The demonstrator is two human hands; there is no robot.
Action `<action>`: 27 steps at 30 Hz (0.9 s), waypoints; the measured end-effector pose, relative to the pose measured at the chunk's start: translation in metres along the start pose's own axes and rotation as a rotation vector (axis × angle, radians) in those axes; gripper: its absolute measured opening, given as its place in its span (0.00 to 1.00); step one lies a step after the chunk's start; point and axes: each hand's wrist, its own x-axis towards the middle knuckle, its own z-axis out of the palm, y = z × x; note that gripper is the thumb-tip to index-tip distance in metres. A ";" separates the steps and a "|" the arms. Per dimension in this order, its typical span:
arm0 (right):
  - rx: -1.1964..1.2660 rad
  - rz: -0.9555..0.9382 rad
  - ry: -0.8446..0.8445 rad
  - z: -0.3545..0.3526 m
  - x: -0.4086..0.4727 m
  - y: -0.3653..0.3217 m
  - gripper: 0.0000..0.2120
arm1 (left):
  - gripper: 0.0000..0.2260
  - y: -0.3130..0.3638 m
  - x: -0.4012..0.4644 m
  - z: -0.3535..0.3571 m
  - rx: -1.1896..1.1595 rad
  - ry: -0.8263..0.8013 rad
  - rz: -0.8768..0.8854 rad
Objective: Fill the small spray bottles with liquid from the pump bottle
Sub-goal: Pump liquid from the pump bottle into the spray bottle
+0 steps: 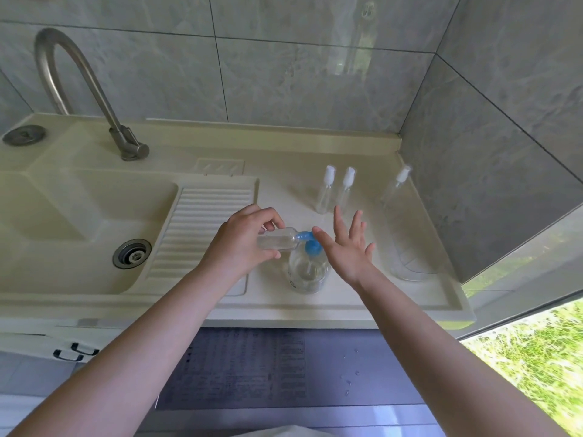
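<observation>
The cream bench (362, 298) (with a built-in sink) carries a clear pump bottle (307, 274), three capped spray bottles (326, 192) and a transparent container (411, 257).

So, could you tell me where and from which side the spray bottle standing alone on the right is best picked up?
Grip the lone spray bottle around its clear, narrow body, below the white cap. It stands upright, apart from the pair on its left. Come in from the front with the right hand, which is open and nearest.

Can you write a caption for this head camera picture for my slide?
Left hand holds a small bottle sideways at the pump bottle spout while the open right hand presses the blue pump.
</observation>
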 end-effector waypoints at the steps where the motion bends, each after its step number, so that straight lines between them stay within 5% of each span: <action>1: 0.020 -0.003 -0.010 0.000 0.001 0.000 0.34 | 0.21 0.000 0.000 0.000 -0.002 0.003 0.003; 6: 0.182 0.034 -0.088 0.012 -0.001 0.002 0.32 | 0.20 -0.002 0.000 0.001 0.007 0.004 0.009; 27: 0.197 -0.028 -0.028 0.010 0.000 0.003 0.30 | 0.21 -0.003 0.001 0.002 0.002 0.009 0.018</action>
